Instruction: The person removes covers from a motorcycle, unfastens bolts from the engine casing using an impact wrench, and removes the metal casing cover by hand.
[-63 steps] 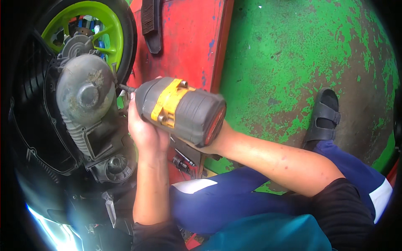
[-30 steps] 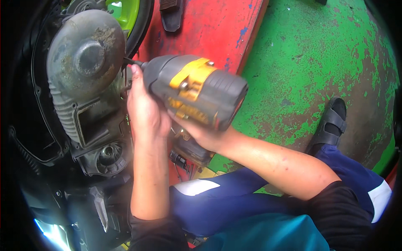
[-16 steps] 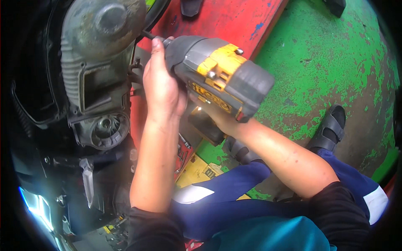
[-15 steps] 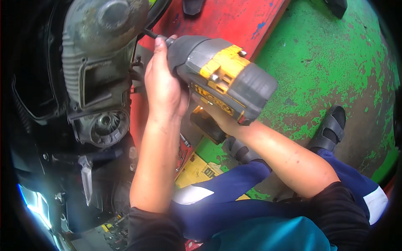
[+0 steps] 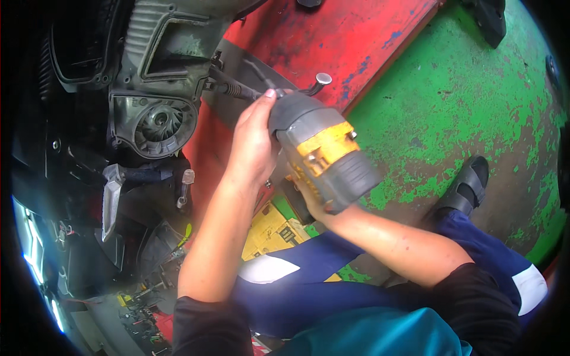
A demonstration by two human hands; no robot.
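Left hand [image 5: 252, 139] fingers wrap the nose of the yellow-black impact driver [image 5: 325, 148], right hand [image 5: 314, 206] underneath, fingers hidden, grip can't tell; tool's over the red platform [image 5: 285, 35], and careless leftward swing could snag its bit [image 5: 257, 72] on the spring-wrapped rod [image 5: 233, 89].

The person's left hand [image 5: 254, 142] and right hand [image 5: 316, 204] were bare. Back from the grip, black sleeves [image 5: 478, 299] ended in soft creases, leaving the forearms [image 5: 211, 237] uncovered. Below it showed a smooth teal garment [image 5: 383, 333] and dark blue trousers [image 5: 320, 299] with white panels [image 5: 270, 269]. Right of the grip was a dark sandal [image 5: 465, 188] with broad straps [image 5: 473, 181].
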